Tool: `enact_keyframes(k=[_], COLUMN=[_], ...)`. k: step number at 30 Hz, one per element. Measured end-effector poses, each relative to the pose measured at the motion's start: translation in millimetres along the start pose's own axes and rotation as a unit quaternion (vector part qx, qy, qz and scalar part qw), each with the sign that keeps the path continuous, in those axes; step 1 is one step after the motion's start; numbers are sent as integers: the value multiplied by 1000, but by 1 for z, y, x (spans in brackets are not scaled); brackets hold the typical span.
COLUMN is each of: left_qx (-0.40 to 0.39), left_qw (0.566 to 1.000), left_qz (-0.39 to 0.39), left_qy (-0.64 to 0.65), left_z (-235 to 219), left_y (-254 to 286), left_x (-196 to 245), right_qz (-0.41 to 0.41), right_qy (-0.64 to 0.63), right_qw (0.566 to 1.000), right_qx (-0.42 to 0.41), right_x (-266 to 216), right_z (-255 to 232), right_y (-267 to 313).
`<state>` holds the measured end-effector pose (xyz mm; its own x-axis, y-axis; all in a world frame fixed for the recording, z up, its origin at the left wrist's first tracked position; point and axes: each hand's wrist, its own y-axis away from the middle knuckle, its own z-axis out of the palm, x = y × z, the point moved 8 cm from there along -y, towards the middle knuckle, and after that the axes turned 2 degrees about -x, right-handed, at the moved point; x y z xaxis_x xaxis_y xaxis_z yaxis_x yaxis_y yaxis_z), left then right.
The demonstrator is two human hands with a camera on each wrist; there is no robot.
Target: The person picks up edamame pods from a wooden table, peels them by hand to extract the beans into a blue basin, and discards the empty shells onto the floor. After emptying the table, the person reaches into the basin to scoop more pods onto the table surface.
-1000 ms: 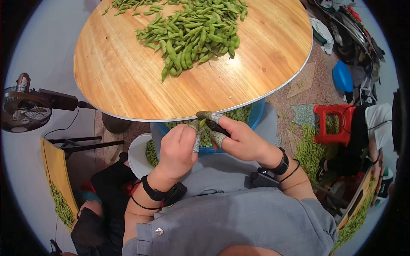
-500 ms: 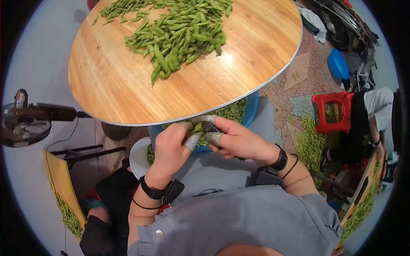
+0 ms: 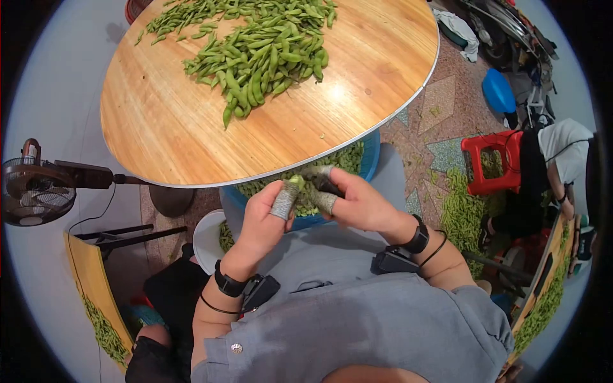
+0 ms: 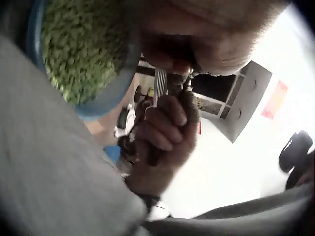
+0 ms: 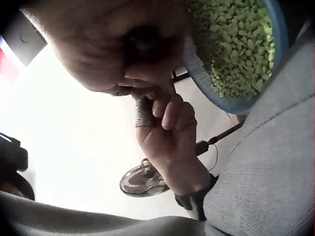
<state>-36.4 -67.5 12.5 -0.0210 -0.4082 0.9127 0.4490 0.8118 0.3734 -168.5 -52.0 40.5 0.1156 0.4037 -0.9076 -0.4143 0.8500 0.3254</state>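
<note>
Over the blue tub (image 3: 373, 153) in my lap, my two hands meet at the fingertips. A green edamame pod (image 3: 296, 181) is pinched by my left hand (image 3: 262, 214), whose thumb is wrapped in grey tape. My right hand (image 3: 359, 203), with taped thumb and forefinger, grips a dark slim object (image 3: 327, 185) close beside the pod. Its kind cannot be told, as the fingers cover most of it. Shelled edamame beans (image 5: 241, 46) fill the tub below. More unshelled pods (image 3: 268, 54) lie heaped on the round wooden table (image 3: 377, 83).
The table's metal-trimmed edge overhangs the tub. A white bucket (image 3: 205, 237) with green contents stands at the left, near a fan (image 3: 38, 185). At the right are a red stool (image 3: 471, 163), pods strewn on the floor (image 3: 461, 220) and another person's arm (image 3: 562, 185).
The pod has shifted slightly left with my left hand, and its pale green end now shows above the thumb. My head view has turned a little; the table appears further left.
</note>
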Motion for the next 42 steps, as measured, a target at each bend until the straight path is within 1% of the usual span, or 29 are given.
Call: enact_keyframes(k=[1, 2, 4, 5, 7, 8, 10, 12, 13, 14, 15, 16, 20, 22, 23, 24, 25, 26, 27, 28, 30, 31, 33, 34, 36, 38, 39, 40, 42], left_qx=[2, 3, -10, -56, -118, -118, -121, -121, -83, -44, -44, -1, 107, 131, 165, 199, 200, 239, 278, 278, 331, 331, 350, 350, 334, 330, 324, 321, 323], left_qw=[991, 962, 955, 956, 957, 957, 931, 918, 908, 895, 895, 893, 895, 887, 883, 877, 875, 851, 824, 822, 811, 811, 789, 791, 781, 768, 753, 755, 743], left_qz=[63, 125, 142, 134, 98, 102, 168, 176, 174, 170, 174, 174, 153, 135, 103, 72, 74, 78, 81, 81, 17, 16, -25, -25, -92, -113, -128, -125, -169], left_qy=[-122, -243, -260, -255, -246, -246, -301, -335, -373, -410, -408, -415, -406, -422, -427, -432, -434, -462, -488, -490, -483, -483, -504, -502, -520, -538, -559, -558, -562], left_z=[1, 5, 11, 15, 20, 19, 18, 16, 14, 10, 7, -3, -57, -81, -95, -109, -118, -132, -145, -153, -177, -185, -201, -204, -209, -214, -219, -220, -228], left_y=[0, 2, 5, 5, 9, 10, 12, 10, 9, 9, 10, 11, 23, 37, 45, 55, 64, 76, 88, 97, 117, 124, 135, 135, 134, 129, 123, 120, 120], left_x=[7, 15, 21, 18, 14, 12, 7, 3, 4, 4, 4, 6, -5, -12, -15, -19, -25, -31, -36, -43, -63, -74, -94, -95, -108, -120, -124, -125, -135], right_qz=[-55, -55, -129, -72, -82, -88, -64, -120, -159, -159, -199, -236, -200, -297, -291, -294, -264, -233, -236, -225, -213, -217, -220, -209, -197, -144, -121, -97, 1], right_qy=[-29, -29, 65, 125, 164, 199, 214, 345, 403, 406, 482, 551, 588, 549, 566, 565, 582, 596, 594, 606, 618, 606, 598, 604, 614, 640, 652, 664, 694], right_qw=[998, 998, 989, 989, 983, 976, 974, 927, 897, 895, 842, 778, 761, 732, 708, 707, 686, 662, 662, 660, 658, 665, 671, 664, 655, 641, 624, 607, 541], right_qx=[27, 29, 38, 42, 27, 10, 27, 86, 90, 91, 140, 186, 190, 272, 305, 307, 349, 390, 391, 383, 375, 378, 379, 388, 394, 398, 413, 425, 475], right_x=[8, 20, 15, 21, 21, 21, 20, 4, 1, 0, -9, -19, -46, -80, -82, -85, -90, -93, -95, -94, -89, -84, -79, -77, -74, -67, -65, -64, -58], right_z=[-5, -8, -13, -17, -20, -17, -14, -10, -6, -5, -5, -5, -6, -5, -12, -15, -23, -29, -28, -27, -27, -27, -25, -25, -29, -43, -59, -82, -139], right_y=[-7, -13, -22, -23, -22, -22, -17, -11, -9, -7, 0, 7, 9, 3, -13, -33, -52, -65, -75, -85, -94, -92, -83, -73, -55, -37, -17, 6, 45])
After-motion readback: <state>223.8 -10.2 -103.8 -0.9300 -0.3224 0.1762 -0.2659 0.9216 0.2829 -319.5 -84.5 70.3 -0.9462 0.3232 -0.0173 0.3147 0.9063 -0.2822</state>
